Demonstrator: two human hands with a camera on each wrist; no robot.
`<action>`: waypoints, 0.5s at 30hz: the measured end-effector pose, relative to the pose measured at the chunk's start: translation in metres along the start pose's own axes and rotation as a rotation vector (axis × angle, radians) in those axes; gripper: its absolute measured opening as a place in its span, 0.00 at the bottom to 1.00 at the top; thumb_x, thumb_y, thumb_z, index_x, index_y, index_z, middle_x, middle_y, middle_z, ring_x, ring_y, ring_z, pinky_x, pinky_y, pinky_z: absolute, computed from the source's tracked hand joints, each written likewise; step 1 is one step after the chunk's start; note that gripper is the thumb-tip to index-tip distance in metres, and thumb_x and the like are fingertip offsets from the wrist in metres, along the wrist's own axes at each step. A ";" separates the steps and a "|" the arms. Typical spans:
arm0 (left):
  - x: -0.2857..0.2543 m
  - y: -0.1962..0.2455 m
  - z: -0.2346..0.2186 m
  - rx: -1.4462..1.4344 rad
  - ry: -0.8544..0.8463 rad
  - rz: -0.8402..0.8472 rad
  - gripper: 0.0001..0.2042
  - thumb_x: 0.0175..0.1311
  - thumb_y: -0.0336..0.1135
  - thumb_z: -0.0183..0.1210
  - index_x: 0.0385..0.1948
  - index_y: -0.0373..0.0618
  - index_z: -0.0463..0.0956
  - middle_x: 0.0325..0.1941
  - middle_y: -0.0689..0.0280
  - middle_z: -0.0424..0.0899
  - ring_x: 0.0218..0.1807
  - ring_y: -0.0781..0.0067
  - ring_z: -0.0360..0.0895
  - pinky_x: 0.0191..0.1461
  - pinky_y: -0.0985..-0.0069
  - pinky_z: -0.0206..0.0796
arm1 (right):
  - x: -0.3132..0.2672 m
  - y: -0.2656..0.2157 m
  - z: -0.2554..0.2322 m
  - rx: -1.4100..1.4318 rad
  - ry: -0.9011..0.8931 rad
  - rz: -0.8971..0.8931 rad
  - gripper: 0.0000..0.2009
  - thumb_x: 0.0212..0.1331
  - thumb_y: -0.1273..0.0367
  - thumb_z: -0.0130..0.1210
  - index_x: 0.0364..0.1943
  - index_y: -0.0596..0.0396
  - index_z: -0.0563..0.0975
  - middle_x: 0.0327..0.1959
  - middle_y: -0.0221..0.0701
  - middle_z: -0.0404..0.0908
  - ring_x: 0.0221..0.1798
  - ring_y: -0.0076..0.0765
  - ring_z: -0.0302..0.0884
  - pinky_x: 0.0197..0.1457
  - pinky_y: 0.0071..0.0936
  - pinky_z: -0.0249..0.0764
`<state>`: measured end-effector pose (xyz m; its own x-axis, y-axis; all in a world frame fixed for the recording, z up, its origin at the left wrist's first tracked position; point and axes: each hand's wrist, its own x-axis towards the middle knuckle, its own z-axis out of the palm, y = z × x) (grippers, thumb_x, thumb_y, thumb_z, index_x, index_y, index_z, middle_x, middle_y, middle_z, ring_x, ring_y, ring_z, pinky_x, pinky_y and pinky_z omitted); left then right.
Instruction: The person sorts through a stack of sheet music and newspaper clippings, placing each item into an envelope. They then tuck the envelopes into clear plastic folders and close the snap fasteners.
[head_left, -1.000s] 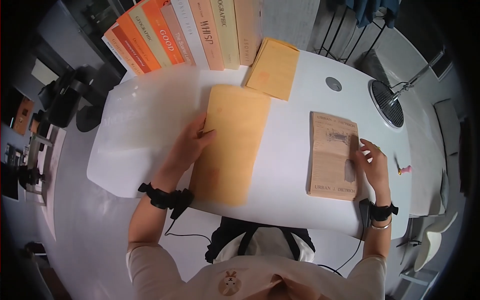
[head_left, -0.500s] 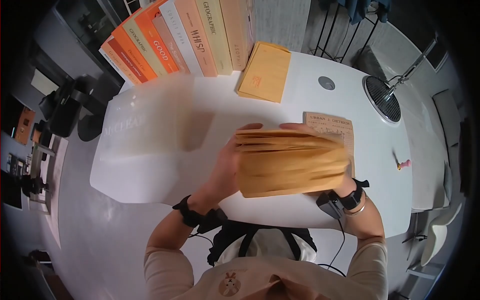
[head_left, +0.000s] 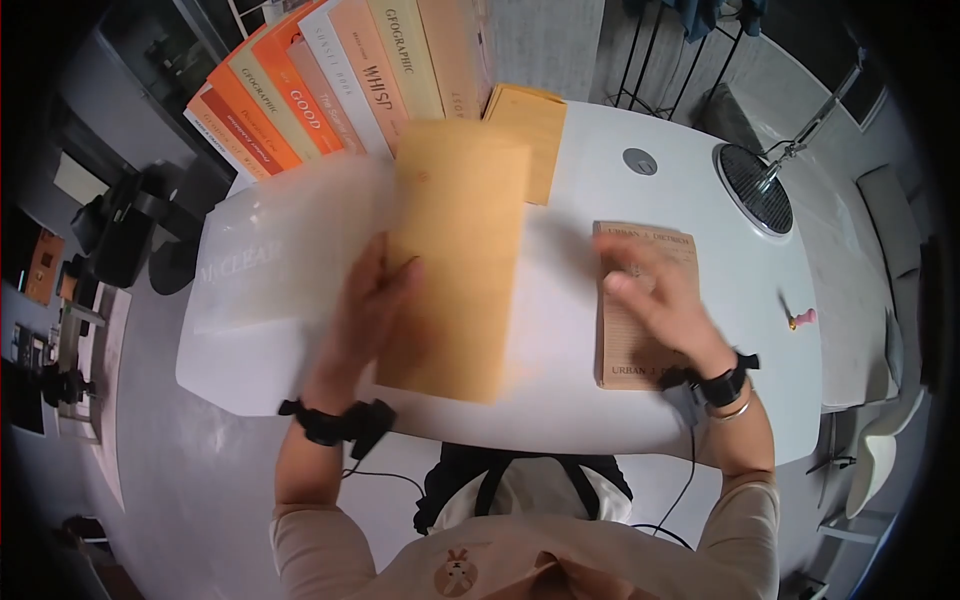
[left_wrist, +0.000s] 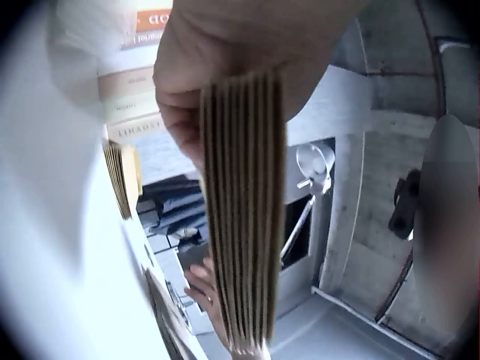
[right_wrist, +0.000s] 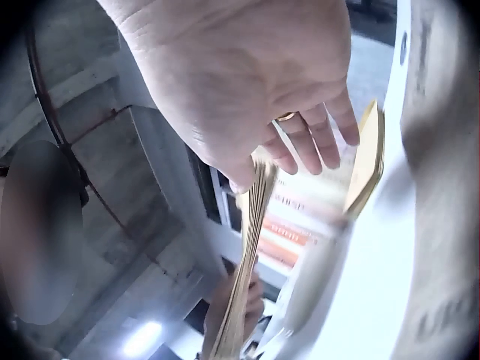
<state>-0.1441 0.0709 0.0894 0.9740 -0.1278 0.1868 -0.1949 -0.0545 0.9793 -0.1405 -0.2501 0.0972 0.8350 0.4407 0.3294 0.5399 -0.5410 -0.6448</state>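
In the head view my left hand (head_left: 372, 300) grips the left long edge of a thick stack of yellow-brown paper envelopes (head_left: 455, 270). The stack is raised over the desk with its broad face toward me. Its many layered edges (left_wrist: 244, 210) show in the left wrist view, with fingers wrapped behind. My right hand (head_left: 665, 305) holds nothing and hovers over a brown printed paper bundle (head_left: 622, 345), partly covering it. The right wrist view shows that hand (right_wrist: 255, 75) with fingers extended, the envelope stack (right_wrist: 256, 210) beyond its fingertips.
A row of upright books (head_left: 330, 90) lines the back left of the white desk (head_left: 560, 300). Beside it lies a smaller envelope pile (head_left: 545, 150). Translucent plastic sleeves (head_left: 260, 260) cover the left side. A lamp base (head_left: 755, 190) and a small pink item (head_left: 802, 318) are at the right.
Half a second ago both hands held the envelope stack edge-up near the middle. It has since swung left and turned broad face up; the right hand has let go and moved right.
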 end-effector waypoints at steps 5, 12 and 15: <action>-0.013 -0.018 -0.049 0.282 -0.107 -0.267 0.16 0.63 0.32 0.56 0.50 0.37 0.70 0.43 0.63 0.79 0.46 0.78 0.72 0.52 0.79 0.64 | -0.007 0.092 -0.050 -0.337 0.159 0.232 0.28 0.54 0.61 0.62 0.58 0.58 0.69 0.52 0.46 0.75 0.53 0.47 0.74 0.54 0.35 0.72; -0.025 -0.023 -0.061 0.712 -0.146 -0.368 0.20 0.63 0.38 0.56 0.53 0.36 0.69 0.41 0.59 0.78 0.38 0.69 0.75 0.46 0.75 0.66 | -0.019 0.116 -0.051 -0.157 0.034 0.407 0.22 0.48 0.66 0.67 0.46 0.64 0.76 0.43 0.46 0.77 0.46 0.44 0.77 0.51 0.32 0.73; -0.021 0.012 -0.043 1.040 -0.159 -0.373 0.22 0.61 0.37 0.58 0.55 0.36 0.68 0.49 0.57 0.77 0.49 0.63 0.76 0.53 0.71 0.66 | -0.024 0.096 -0.044 -0.162 0.054 0.396 0.20 0.47 0.68 0.67 0.45 0.63 0.76 0.40 0.45 0.77 0.45 0.42 0.78 0.50 0.32 0.74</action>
<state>-0.1623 0.1157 0.1008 0.9804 -0.0519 -0.1901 0.0325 -0.9089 0.4157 -0.1038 -0.3435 0.0576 0.9832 0.1401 0.1166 0.1823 -0.7684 -0.6135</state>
